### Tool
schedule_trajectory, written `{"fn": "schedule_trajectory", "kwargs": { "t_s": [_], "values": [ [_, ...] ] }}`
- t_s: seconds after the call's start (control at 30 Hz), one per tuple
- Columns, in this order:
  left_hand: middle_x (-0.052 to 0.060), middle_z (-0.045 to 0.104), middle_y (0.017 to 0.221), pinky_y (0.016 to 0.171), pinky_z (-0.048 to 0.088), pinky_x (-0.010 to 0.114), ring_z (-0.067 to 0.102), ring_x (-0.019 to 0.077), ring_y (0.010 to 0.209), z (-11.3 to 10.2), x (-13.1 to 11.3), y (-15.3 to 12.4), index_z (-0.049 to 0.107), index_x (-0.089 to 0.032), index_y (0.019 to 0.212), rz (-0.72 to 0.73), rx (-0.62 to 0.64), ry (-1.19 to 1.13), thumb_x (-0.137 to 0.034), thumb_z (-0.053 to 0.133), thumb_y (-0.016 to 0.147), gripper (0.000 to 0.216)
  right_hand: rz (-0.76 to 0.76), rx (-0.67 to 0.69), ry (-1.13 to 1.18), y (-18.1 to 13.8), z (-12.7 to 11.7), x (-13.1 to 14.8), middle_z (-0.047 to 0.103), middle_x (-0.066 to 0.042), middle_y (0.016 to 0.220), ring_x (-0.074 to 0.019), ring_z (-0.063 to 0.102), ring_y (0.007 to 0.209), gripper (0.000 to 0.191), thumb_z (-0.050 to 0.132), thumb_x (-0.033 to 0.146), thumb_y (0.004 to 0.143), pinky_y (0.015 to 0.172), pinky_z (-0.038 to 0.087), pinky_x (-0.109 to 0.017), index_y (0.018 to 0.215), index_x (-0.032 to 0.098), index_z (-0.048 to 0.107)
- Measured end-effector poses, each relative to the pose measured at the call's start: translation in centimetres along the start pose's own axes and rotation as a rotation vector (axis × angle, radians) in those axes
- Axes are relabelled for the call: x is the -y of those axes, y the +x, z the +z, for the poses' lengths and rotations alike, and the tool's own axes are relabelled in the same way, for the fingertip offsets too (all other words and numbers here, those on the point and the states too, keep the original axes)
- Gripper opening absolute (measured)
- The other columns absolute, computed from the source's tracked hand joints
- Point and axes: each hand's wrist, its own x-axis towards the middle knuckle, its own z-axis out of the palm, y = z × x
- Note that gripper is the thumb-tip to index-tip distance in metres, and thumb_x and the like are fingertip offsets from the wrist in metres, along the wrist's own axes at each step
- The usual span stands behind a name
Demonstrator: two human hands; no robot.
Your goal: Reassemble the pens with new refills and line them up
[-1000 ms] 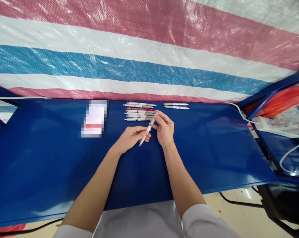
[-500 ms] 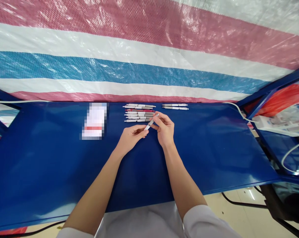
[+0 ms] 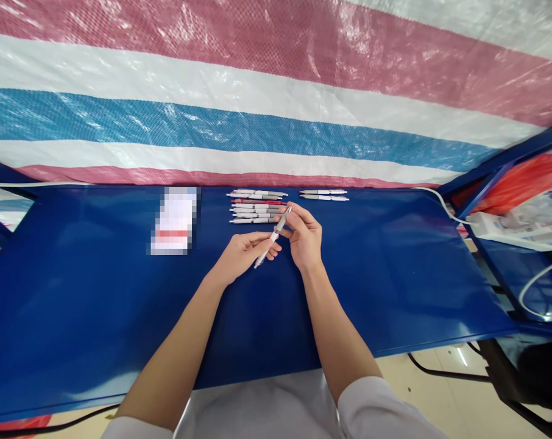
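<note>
A white pen (image 3: 274,236) with a grey grip and metal tip is held slantwise between my two hands, tip up and to the right. My left hand (image 3: 245,256) pinches its white barrel between thumb and fingers, and the clip end sticks out below. At the grip near the tip, my right hand (image 3: 307,238) has its thumb and fingers closed on the pen. Just beyond my hands lies a row of several white and grey pens (image 3: 254,207), with a red pen (image 3: 258,202) among them; my right fingers hide some of their ends.
Two more pens (image 3: 324,197) lie apart at the back right of the blue table (image 3: 371,274). A blurred white rectangular item (image 3: 173,219) is on the left. Striped plastic sheeting (image 3: 258,134) hangs behind, and a white cable (image 3: 440,204) runs along the right.
More of the pen now shows: its clip end has come out below my left fingers, and the grey grip is in sight. Both hands stay in nearly the same place.
</note>
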Motion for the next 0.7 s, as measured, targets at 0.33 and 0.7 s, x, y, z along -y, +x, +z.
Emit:
{"fn": "schedule_trajectory", "kwargs": {
  "t_s": [0.33,0.7],
  "values": [
    [0.003,0.077,0.092,0.082,0.057,0.033,0.071,0.0200,0.081,1.0,1.5,0.4,0.076,-0.019,0.099,0.169,-0.265,0.190,-0.039,0.076,0.077,0.030,0.017,-0.055,-0.062,-0.1,0.1,0.3,0.075,0.003,0.087,-0.0130,0.070,0.078,0.025,0.082,0.029,0.067,0.068,0.062,-0.027,0.089,0.024,0.072],
    [0.008,0.076,0.082,0.067,0.057,0.030,0.070,0.0178,0.067,-0.1,-0.3,-0.3,0.073,-0.015,0.097,-0.058,0.074,-0.011,-0.042,0.068,0.084,0.030,-0.008,-0.044,0.057,-0.1,0.2,0.3,0.078,0.001,0.089,-0.0147,0.074,0.076,0.026,0.079,0.028,0.069,0.065,0.062,-0.026,0.094,0.023,0.072]
  ]
}}
